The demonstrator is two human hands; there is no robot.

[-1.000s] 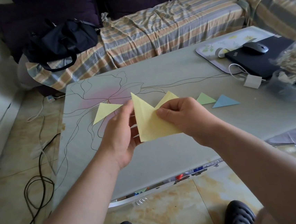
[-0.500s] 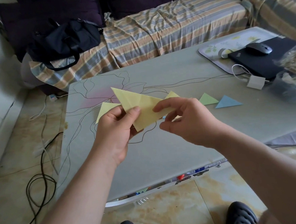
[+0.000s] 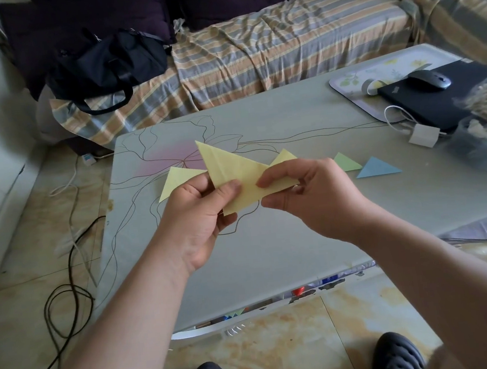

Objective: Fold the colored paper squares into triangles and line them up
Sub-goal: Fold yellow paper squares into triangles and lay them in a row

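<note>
I have the pale yellow folded paper triangle [image 3: 236, 179] up in the air above the grey bench [image 3: 271, 241], so I judge the fold is being finished. Next it wants its crease pressed flat, then laying beside the yellow [image 3: 176, 180], green [image 3: 345, 162] and blue [image 3: 377, 168] triangles. My left hand [image 3: 200, 215] pinches its lower corner under the thumb; my right hand [image 3: 309, 196] nips the right edge, fingers curled.
</note>
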